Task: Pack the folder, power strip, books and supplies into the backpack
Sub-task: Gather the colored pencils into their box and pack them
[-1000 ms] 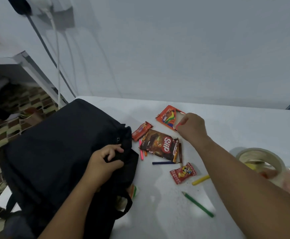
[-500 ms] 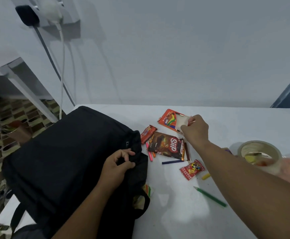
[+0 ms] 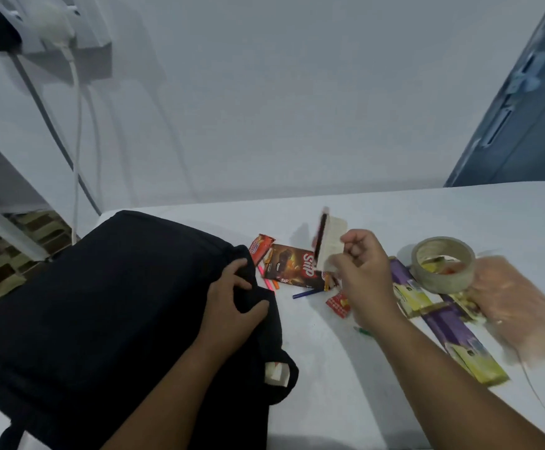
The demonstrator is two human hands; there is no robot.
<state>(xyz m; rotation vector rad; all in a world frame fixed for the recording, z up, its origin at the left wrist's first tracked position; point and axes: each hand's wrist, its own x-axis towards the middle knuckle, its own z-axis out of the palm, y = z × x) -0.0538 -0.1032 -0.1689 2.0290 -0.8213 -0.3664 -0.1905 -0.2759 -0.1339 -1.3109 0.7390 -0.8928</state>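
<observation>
Where the crayon box lay flat near the desk's far edge a second ago, it is now lifted clear of the surface and turned on edge. Left hand has not shifted.

Black backpack (image 3: 102, 306): soft, dark fabric, lying across the desk's left edge and near-left corner, carry loop toward the middle. A pale tag or paper shows through the loop.

Left hand (image 3: 232, 306): fingers and thumb curled, pinching a fold of fabric at the backpack's top rim.

Loose on the white desk (image 3: 426, 209), just right of the backpack: a small red wrapper (image 3: 260, 246), a dark Siip snack packet (image 3: 292, 266), pink and orange crayons partly under it, a blue crayon (image 3: 303, 293), a red checked sachet (image 3: 338, 303).

Crayon box (image 3: 327, 243): flat carton seen edge-on, pale back face toward the camera, dark and red at its left side; blurred. It is held above the Siip packet, between the two hands and well apart from the backpack opening.

Right hand (image 3: 362, 271): fingers curled, gripping the box at its lower right corner.

Toward the right edge: purple and yellow sachet strips (image 3: 452, 332), a roll of clear tape (image 3: 443, 264) on top of them, an orange translucent bag (image 3: 524, 306), blurred.
</observation>
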